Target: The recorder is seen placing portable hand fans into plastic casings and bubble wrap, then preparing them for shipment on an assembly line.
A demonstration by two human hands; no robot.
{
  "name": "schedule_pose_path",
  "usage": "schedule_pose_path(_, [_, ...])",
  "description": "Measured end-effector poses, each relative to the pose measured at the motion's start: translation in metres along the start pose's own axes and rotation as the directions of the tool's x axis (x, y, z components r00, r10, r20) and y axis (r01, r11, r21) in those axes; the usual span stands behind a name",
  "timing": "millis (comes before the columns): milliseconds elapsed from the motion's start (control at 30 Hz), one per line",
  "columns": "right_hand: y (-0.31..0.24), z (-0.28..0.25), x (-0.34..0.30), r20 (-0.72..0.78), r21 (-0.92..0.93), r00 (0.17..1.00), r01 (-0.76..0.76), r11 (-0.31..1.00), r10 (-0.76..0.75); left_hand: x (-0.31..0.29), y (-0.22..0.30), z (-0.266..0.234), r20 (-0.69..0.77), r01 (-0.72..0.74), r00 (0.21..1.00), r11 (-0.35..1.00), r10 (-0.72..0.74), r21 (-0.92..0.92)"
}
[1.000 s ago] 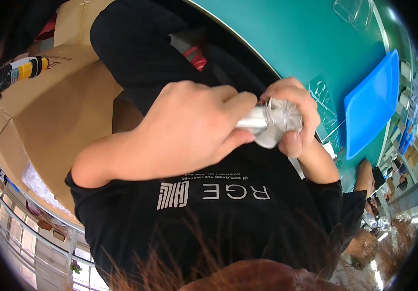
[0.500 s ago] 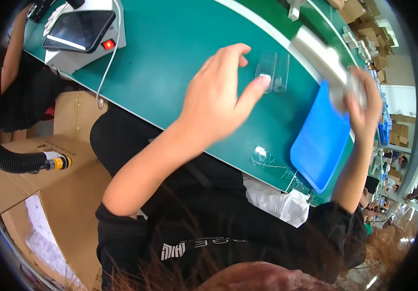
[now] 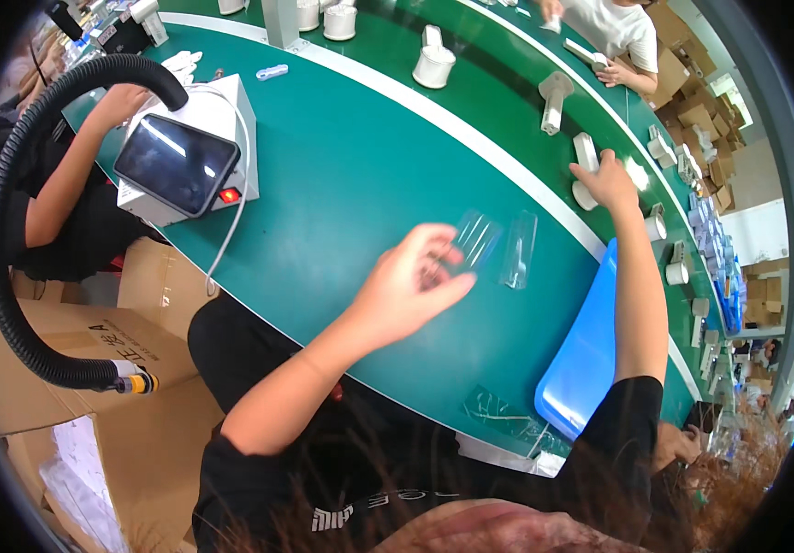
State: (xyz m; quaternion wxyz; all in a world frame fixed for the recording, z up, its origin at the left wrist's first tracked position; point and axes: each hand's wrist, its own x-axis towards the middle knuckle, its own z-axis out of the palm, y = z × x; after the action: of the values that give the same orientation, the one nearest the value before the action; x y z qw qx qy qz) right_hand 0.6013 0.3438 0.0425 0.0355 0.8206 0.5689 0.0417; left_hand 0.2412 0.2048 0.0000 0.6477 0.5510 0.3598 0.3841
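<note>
My left hand hovers over the green table, fingers half curled and thumb apart. Just beyond its fingertips is a clear plastic piece, slightly blurred; whether the fingers touch it is unclear. A second clear curved plastic piece lies to its right. My right arm reaches over the blue tray. On the green conveyor belt, my right hand grips a white device with a flat arm and a rounded base, its thumb across the middle. The far fingers are partly hidden.
A white box with a phone and cable stands left, beneath a black flexible hose. More white devices sit along the belt. A person works across it; another arm is at left. Cardboard boxes stand below.
The view has shifted, showing more of the belt. My right hand has gone from above the tray to the white device on the belt. The clear pieces look farther apart beside my left hand.
</note>
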Motion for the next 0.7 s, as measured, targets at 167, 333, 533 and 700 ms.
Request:
schedule_pose_path(167, [-0.005,-0.006,0.007,-0.275,-0.134,0.931,0.212,0.968,-0.242,-0.095,-0.013,-0.061,-0.083,-0.034,0.997,0.881,-0.006,-0.473])
schedule_pose_path(333, [-0.049,0.009,0.06,-0.069,-0.324,0.913,0.361,0.874,-0.403,-0.197,-0.039,-0.109,-0.47,-0.056,0.868,0.908,-0.162,-0.416])
schedule_pose_path(533, [-0.065,0.016,0.067,-0.139,-0.292,0.885,0.391,0.873,-0.443,-0.228,-0.074,-0.165,-0.91,-0.162,0.394,0.965,-0.129,-0.206])
schedule_pose_path(700, [-0.099,-0.036,-0.021,-0.228,-0.314,0.718,0.585,0.748,-0.657,-0.219,-0.081,-0.177,-0.94,-0.195,0.319,0.979,0.122,0.061])
